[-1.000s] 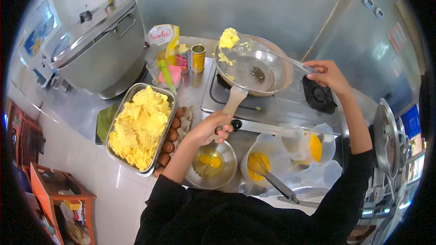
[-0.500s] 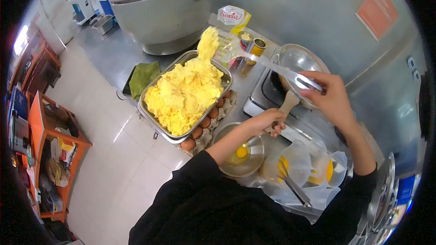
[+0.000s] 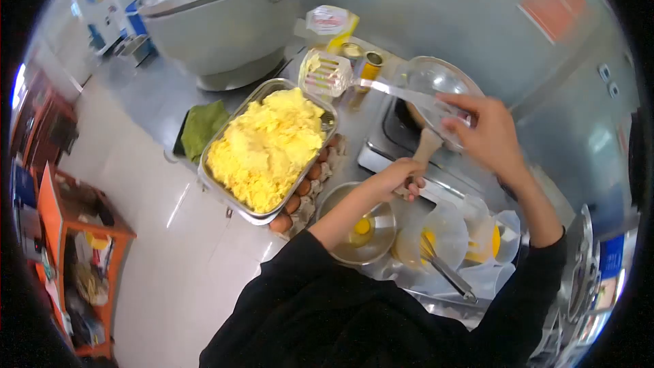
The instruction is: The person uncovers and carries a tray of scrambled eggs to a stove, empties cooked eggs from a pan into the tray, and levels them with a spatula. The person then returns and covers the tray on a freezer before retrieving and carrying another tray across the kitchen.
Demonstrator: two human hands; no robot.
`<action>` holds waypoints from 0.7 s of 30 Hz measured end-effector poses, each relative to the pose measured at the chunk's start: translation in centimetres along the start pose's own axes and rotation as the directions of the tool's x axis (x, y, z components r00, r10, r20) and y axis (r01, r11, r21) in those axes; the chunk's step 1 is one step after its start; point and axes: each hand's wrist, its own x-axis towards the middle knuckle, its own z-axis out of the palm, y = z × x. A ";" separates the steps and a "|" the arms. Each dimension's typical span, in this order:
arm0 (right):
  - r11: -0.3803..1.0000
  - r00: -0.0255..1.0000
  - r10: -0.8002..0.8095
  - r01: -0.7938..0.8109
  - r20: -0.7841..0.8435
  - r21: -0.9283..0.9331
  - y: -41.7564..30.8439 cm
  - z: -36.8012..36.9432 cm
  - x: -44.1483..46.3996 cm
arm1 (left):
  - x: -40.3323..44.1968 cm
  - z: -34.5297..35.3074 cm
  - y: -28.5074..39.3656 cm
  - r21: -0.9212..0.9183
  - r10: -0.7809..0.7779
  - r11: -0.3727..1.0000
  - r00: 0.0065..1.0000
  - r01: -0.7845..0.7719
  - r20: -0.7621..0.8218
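Observation:
My right hand (image 3: 490, 133) is closed around the handle of a slotted turner (image 3: 385, 87). Bits of yellow egg cling to its slotted head, which hangs just past the far right corner of a metal tray (image 3: 331, 105). A tall heap of scrambled egg (image 3: 269, 143) fills that tray. My left hand (image 3: 402, 178) is wrapped round a wooden handle (image 3: 428, 144) that leads toward a round pan (image 3: 413, 114) on the stove (image 3: 376, 152); the turner and my right hand partly cover the pan.
Brown eggs (image 3: 293, 203) sit in a carton beside the tray. Near me are a steel bowl (image 3: 378, 249) with a raw egg, plastic jugs (image 3: 453, 225) and a whisk (image 3: 449, 276). Behind stand cans (image 3: 371, 65), a packet (image 3: 330, 22) and a large pot (image 3: 225, 34). A green cloth (image 3: 203, 128) lies left.
The clump of egg on the turner has dropped onto the heap in the tray. The turner's head now shows its slots with only scraps on it. My left hand keeps its grip.

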 end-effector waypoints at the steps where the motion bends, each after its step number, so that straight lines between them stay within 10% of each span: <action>1: 0.995 0.999 0.050 -0.051 0.017 0.086 1.6 -0.9 0.4 | 0.0 -0.4 0.0 -0.026 -0.013 1.000 1.000 0.013 0.010; 6: 0.980 0.969 0.192 -0.180 -0.156 0.085 10.8 -6.2 -0.2 | -0.3 -0.1 0.6 -0.015 -0.051 0.999 0.999 0.051 0.000; 12: 0.875 0.879 0.466 -0.440 0.101 -0.203 19.7 -8.9 -2.7 | -0.1 -0.3 1.1 -0.057 -0.117 0.991 0.993 0.117 0.007; 21: 0.951 0.875 0.303 -0.301 0.378 -0.065 25.0 -7.5 -2.3 | -0.4 1.2 2.2 -0.011 -0.150 0.989 0.984 0.150 -0.092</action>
